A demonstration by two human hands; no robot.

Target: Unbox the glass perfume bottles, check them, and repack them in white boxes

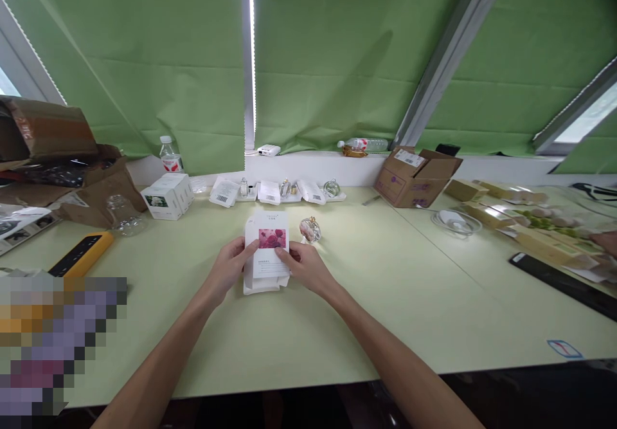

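Between my two hands is a white carton (272, 265) with a pink flower picture on its front panel; loose flaps show at its near end. My left hand (232, 263) grips the left side, thumb on the front. On the right side my right hand (307, 264) grips it too, its thumb just below the picture. What the carton contains is hidden. Just beyond my right hand a round clear glass bottle (310, 229) with a gold-coloured top lies on the pale green table (385, 326).
Along the back stand several white packets with small glass bottles (331, 188). White cartons (167, 196), a glass jar (125, 215) and a yellow-black case (83, 255) are at left. Rightward are a cardboard box (415, 177), a coiled white cable (453, 222) and a long black object (563, 282).
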